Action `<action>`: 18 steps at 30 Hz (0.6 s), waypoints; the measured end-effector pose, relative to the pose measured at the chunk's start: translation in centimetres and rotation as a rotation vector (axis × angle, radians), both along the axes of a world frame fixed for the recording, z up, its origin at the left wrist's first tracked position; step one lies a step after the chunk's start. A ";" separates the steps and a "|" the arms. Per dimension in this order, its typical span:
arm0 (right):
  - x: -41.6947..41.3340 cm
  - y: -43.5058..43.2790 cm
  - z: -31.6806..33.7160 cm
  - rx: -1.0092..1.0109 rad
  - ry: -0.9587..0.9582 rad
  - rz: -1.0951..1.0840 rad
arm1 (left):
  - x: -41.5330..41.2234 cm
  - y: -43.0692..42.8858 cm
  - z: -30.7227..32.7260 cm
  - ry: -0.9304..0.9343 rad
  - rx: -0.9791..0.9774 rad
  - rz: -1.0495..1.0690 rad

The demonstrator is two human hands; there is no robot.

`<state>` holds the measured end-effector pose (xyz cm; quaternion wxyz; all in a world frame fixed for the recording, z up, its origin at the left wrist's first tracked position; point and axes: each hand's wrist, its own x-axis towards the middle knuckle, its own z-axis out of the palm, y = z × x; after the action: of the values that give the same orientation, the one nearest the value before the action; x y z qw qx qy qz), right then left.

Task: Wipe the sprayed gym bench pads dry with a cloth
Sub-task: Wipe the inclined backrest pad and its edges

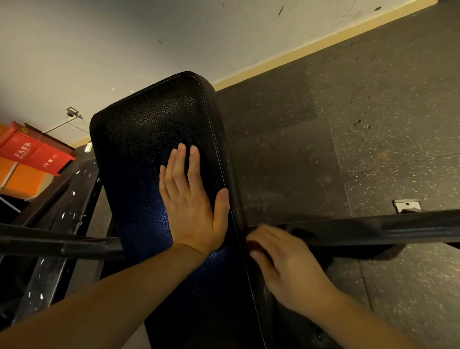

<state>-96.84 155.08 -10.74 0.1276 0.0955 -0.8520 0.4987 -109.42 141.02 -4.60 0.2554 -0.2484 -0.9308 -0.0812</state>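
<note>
A black textured bench pad (144, 130) runs from the bottom of the view up toward the wall, its surface glinting. My left hand (193, 201) lies flat on the pad's right half, fingers straight and pointing away from me, thumb along the stitched seam. My right hand (281, 261) is against the pad's right side, with its fingers curled round a dark bunched thing that looks like a cloth (301, 233). The cloth is mostly hidden by the hand and blends into the dark bar behind it.
A dark horizontal bar (408, 228) of the frame crosses the view under the pad, left to right. Speckled rubber flooring (378, 130) lies to the right, with a metal floor plate (407, 206). A red box (32, 152) stands at the left by the white wall.
</note>
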 end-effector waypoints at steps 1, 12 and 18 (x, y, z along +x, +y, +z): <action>0.9 0.2 -0.1 0.014 0.003 0.038 | 0.0 0.0 0.0 -0.001 0.001 0.002; -9.1 1.6 4.3 -0.064 0.013 -0.206 | 0.0 0.0 0.2 0.002 -0.021 0.010; 0.2 0.4 -0.1 0.040 -0.021 0.040 | 0.1 0.0 0.0 0.000 -0.011 0.006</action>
<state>-96.60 155.51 -10.85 0.1066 0.1097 -0.8609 0.4852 -109.31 141.01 -4.57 0.2543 -0.2470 -0.9320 -0.0751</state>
